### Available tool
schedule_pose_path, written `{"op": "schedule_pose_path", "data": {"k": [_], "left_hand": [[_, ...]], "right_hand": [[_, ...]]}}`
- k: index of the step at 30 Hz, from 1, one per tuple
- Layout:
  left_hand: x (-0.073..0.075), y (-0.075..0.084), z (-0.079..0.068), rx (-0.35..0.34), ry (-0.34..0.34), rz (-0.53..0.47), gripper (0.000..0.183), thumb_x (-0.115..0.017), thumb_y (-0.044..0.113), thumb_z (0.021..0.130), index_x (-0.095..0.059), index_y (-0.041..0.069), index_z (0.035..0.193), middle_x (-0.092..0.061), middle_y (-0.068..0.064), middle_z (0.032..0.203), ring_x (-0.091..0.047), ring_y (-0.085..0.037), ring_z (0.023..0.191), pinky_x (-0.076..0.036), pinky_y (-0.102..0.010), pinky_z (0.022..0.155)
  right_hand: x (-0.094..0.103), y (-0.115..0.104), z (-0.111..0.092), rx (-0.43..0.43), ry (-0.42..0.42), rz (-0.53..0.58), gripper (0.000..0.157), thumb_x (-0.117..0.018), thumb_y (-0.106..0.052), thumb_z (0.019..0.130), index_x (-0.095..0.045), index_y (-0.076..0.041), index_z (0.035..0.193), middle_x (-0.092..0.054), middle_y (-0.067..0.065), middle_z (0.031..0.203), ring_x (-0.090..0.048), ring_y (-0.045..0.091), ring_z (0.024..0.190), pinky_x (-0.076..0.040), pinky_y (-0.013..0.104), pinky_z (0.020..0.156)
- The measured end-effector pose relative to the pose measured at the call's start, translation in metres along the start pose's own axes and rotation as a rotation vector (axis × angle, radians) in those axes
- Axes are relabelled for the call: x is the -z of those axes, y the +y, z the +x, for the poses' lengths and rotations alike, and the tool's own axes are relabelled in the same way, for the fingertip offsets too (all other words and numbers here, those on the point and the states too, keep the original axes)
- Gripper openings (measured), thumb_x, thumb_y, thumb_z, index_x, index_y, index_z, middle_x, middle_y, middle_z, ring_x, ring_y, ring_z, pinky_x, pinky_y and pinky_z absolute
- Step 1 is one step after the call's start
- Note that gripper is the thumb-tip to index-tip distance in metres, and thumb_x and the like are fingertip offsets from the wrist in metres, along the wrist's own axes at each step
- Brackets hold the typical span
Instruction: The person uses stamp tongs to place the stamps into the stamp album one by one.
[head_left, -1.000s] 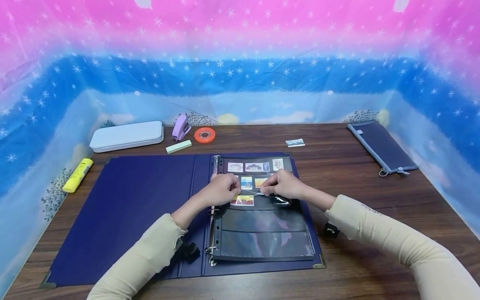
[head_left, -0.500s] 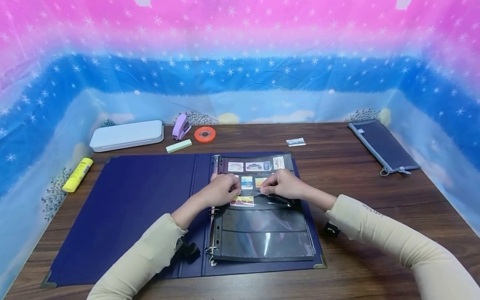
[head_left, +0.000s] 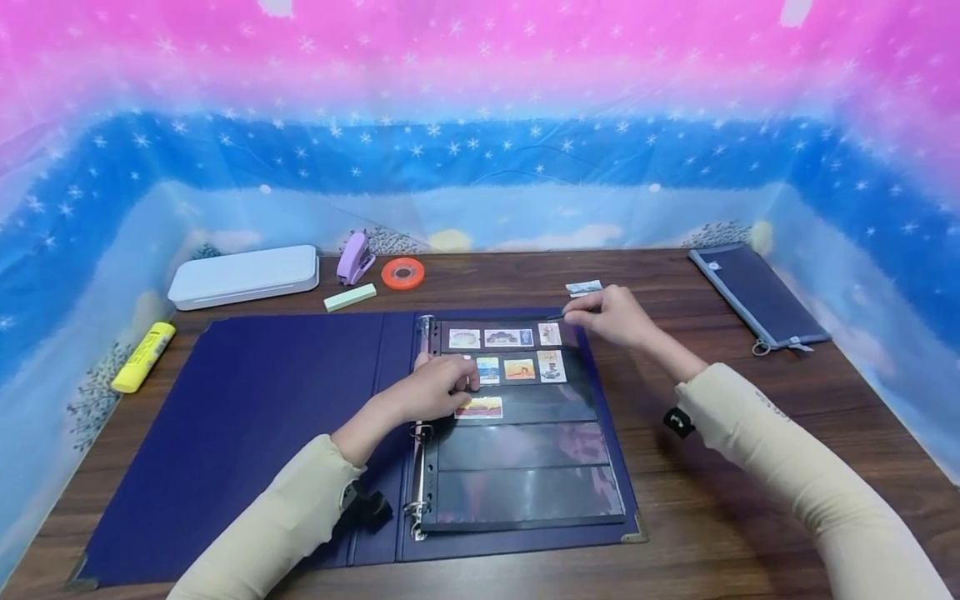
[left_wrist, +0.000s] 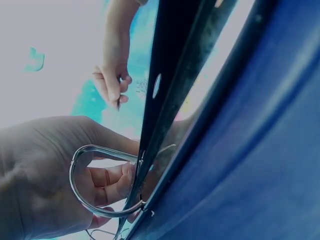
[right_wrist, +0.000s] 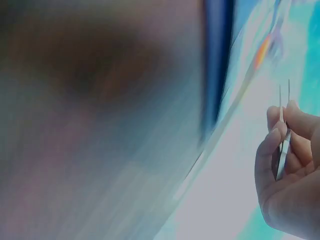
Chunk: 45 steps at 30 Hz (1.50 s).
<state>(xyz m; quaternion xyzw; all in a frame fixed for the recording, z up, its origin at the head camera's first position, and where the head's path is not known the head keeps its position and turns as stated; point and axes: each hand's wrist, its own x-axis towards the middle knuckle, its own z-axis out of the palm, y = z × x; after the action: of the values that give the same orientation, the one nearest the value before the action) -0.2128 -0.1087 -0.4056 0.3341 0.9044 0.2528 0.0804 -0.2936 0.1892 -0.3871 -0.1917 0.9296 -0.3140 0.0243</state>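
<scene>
My right hand (head_left: 611,317) grips a pair of metal tweezers (right_wrist: 283,135) near the album's top right corner. Its two prongs stand slightly apart with nothing between them in the right wrist view. On the black pocket page (head_left: 525,446) of the open stamp album, my left hand (head_left: 435,390) rests by the ring side, fingers loosely bent. Its thumb is right at a red and yellow stamp (head_left: 480,407) in the third row. Several stamps fill the second row, among them an orange one (head_left: 519,369); three sit in the top row. A loose stamp (head_left: 583,288) lies just beyond my right hand.
Metal rings (left_wrist: 75,175) stand along the page's left edge. The blue cover (head_left: 247,433) lies flat to the left. Behind are a white case (head_left: 243,277), purple stapler (head_left: 356,258), orange tape roll (head_left: 402,273) and green eraser-like block (head_left: 350,297). A dark zip pouch (head_left: 761,296) lies right, a yellow glue stick (head_left: 144,357) left.
My right hand has lifted away from the third row and moved up and right with the tweezers, toward the loose stamp. My left hand stays on the page, its fingers a little looser.
</scene>
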Motion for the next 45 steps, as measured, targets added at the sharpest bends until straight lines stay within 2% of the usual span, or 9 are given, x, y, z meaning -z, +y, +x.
{"op": "schedule_pose_path", "data": {"k": [4,8,11,14,19,25,30,38,45], "left_hand": [[0.000,-0.001,0.000,0.023,0.018,-0.009,0.008,-0.063,0.004,0.083,-0.061,0.010,0.088,-0.053,0.002,0.069,-0.047,-0.010,0.070,-0.016,-0.063,0.105],[-0.003,-0.001,-0.001,0.016,0.024,-0.016,0.007,-0.063,0.005,0.083,-0.061,0.010,0.086,-0.055,0.002,0.071,-0.048,-0.009,0.070,-0.027,-0.052,0.093],[-0.005,-0.001,-0.002,0.013,0.023,-0.020,0.007,-0.064,0.006,0.083,-0.060,0.011,0.085,-0.056,0.002,0.073,-0.048,-0.008,0.070,-0.026,-0.042,0.082],[-0.006,0.000,-0.002,0.019,0.030,-0.021,0.008,-0.064,0.006,0.083,-0.059,0.012,0.084,-0.055,0.003,0.073,-0.046,-0.008,0.070,-0.022,-0.039,0.079],[-0.009,0.000,-0.004,0.040,0.025,-0.024,0.008,-0.064,0.006,0.083,-0.059,0.011,0.085,-0.053,0.005,0.073,-0.045,-0.007,0.069,-0.021,-0.037,0.078],[-0.009,0.001,-0.003,0.044,0.023,-0.025,0.009,-0.064,0.006,0.084,-0.059,0.013,0.085,-0.052,0.006,0.072,-0.044,-0.007,0.068,-0.021,-0.036,0.079],[-0.006,0.000,-0.001,0.049,0.020,-0.019,0.010,-0.064,0.006,0.084,-0.057,0.014,0.084,-0.052,0.006,0.072,-0.044,-0.007,0.068,-0.020,-0.036,0.079],[-0.007,0.001,-0.002,0.037,0.023,-0.012,0.010,-0.064,0.007,0.084,-0.057,0.014,0.083,-0.050,0.006,0.070,-0.043,-0.006,0.066,-0.020,-0.036,0.078],[-0.006,0.001,-0.002,0.037,0.030,-0.009,0.011,-0.064,0.005,0.083,-0.057,0.013,0.083,-0.050,0.006,0.069,-0.043,-0.006,0.066,-0.019,-0.035,0.077]], "right_hand": [[0.019,0.035,0.017,-0.084,0.100,-0.073,0.026,-0.062,-0.026,0.089,-0.071,-0.009,0.106,-0.072,0.015,0.096,-0.042,0.009,0.053,-0.035,0.027,0.056],[0.030,0.064,0.029,-0.141,0.152,-0.147,0.026,-0.061,-0.024,0.090,-0.070,-0.007,0.107,-0.071,0.017,0.099,-0.051,0.016,0.062,-0.037,0.028,0.059],[0.037,0.077,0.035,-0.183,0.128,-0.176,0.025,-0.060,-0.023,0.091,-0.070,-0.006,0.108,-0.070,0.018,0.105,-0.059,0.023,0.074,-0.040,0.031,0.063],[0.043,0.084,0.044,-0.220,0.090,-0.185,0.027,-0.058,-0.023,0.092,-0.069,-0.006,0.110,-0.067,0.019,0.112,-0.062,0.030,0.091,-0.044,0.037,0.072],[0.049,0.094,0.055,-0.263,0.027,-0.188,0.029,-0.056,-0.024,0.093,-0.067,-0.005,0.113,-0.062,0.022,0.120,-0.057,0.037,0.109,-0.045,0.047,0.086],[0.054,0.104,0.059,-0.304,-0.071,-0.144,0.032,-0.057,-0.027,0.093,-0.066,-0.006,0.115,-0.057,0.022,0.127,-0.048,0.040,0.122,-0.039,0.052,0.099],[0.055,0.103,0.063,-0.284,-0.093,-0.125,0.030,-0.057,-0.026,0.093,-0.068,-0.005,0.112,-0.060,0.022,0.124,-0.051,0.038,0.119,-0.039,0.053,0.098],[0.058,0.096,0.063,-0.251,-0.145,-0.164,0.028,-0.053,-0.022,0.095,-0.069,-0.003,0.108,-0.068,0.020,0.107,-0.061,0.033,0.100,-0.046,0.047,0.086],[0.057,0.091,0.059,-0.241,-0.136,-0.176,0.027,-0.052,-0.020,0.095,-0.069,-0.003,0.106,-0.070,0.018,0.102,-0.063,0.029,0.093,-0.046,0.040,0.077]]}}
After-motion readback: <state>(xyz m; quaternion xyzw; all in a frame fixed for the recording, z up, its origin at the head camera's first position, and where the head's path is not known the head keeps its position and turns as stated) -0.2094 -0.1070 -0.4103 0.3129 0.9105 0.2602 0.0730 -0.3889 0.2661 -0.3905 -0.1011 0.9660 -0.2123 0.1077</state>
